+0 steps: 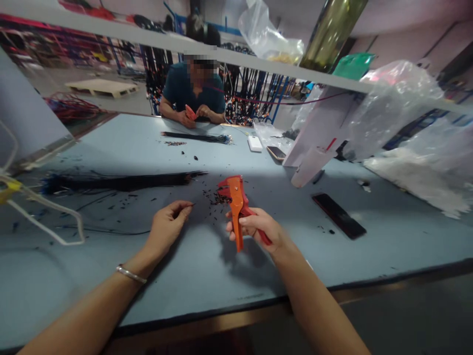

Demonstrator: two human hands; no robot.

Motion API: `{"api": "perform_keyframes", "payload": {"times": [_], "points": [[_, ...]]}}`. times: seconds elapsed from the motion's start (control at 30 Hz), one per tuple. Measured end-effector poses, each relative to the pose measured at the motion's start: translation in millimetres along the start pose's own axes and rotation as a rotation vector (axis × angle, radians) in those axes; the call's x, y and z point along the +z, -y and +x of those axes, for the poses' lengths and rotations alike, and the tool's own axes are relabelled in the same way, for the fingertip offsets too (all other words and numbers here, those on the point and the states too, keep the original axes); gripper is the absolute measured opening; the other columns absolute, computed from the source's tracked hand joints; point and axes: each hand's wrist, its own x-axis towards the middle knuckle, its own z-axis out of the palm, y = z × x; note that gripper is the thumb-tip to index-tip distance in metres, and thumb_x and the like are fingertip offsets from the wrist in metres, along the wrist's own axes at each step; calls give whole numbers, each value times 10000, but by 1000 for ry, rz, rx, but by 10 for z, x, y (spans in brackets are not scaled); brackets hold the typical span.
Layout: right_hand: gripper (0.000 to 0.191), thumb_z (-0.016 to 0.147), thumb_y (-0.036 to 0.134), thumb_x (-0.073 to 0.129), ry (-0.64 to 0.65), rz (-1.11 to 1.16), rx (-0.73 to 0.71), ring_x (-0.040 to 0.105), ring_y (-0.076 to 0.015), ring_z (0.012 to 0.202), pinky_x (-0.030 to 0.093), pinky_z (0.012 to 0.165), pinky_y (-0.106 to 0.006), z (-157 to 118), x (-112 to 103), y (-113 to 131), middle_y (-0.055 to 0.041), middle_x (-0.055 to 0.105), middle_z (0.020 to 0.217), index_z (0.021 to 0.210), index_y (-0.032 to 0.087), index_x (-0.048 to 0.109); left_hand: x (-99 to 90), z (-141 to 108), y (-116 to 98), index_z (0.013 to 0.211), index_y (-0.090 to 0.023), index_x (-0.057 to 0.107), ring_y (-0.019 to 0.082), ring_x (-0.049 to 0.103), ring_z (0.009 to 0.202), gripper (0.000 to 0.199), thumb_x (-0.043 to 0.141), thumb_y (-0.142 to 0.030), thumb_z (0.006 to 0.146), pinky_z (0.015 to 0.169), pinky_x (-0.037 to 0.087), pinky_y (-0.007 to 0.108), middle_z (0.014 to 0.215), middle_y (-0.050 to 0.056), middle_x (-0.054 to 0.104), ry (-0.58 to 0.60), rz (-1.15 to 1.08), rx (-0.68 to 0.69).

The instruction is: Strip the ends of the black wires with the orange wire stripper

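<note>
One thin black wire sits pinched between thumb and forefinger of the left hand, its tip poking out, the rest seeming to trail leftward over the blue-grey table. The right hand has its fingers wrapped around an orange-and-red wire stripper, apart from that tip, beside dark clippings. I see a bundle of black wires beyond the left hand.

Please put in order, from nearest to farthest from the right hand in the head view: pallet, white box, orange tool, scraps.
1. Orange tool: held in the right hand.
2. Scraps: on the table, by the tool's upper end.
3. White box: toward the table's far side.
4. Pallet: on the floor beyond, at left.
</note>
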Motion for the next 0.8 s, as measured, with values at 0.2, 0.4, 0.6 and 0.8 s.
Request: {"api": "perform_keyframes", "payload": {"times": [0.2, 0.4, 0.6, 0.8], "points": [[295, 716, 295, 622, -106, -561, -146, 601, -177, 715, 455, 661, -294, -110, -50, 195, -39, 643, 854, 978, 160, 618, -15, -6, -4, 869, -185, 695, 171, 531, 590, 350, 550, -471, 729, 558, 408, 263, 623, -4, 616, 6, 67, -12], [253, 695, 251, 632, 66, -1517, -93, 522, -149, 676, 306, 629, -251, -235, -69, 332, 7, 623, 760, 943, 209, 650, -26, -5, -54, 818, -180, 675, 179, 556, 628, 325, 533, -459, 728, 591, 431, 263, 644, 1, 632, -40, 123, -8], [196, 716, 275, 631, 85, -1789, -117, 548, -151, 647, 312, 646, -277, -163, 94, 171, -8, 636, 779, 904, 222, 641, -17, -6, -64, 796, -183, 672, 170, 533, 573, 323, 541, -467, 713, 555, 423, 262, 580, -16, 592, -21, 136, -19], [271, 740, 261, 616, -364, -1933, -44, 610, -238, 802, 340, 813, -370, -27, 208, 11, -119, 673, 910, 987, 150, 635, -16, -1, -56, 814, -183, 676, 188, 588, 650, 336, 539, -471, 710, 605, 453, 271, 685, 7, 667, -19, 140, -27]]}}
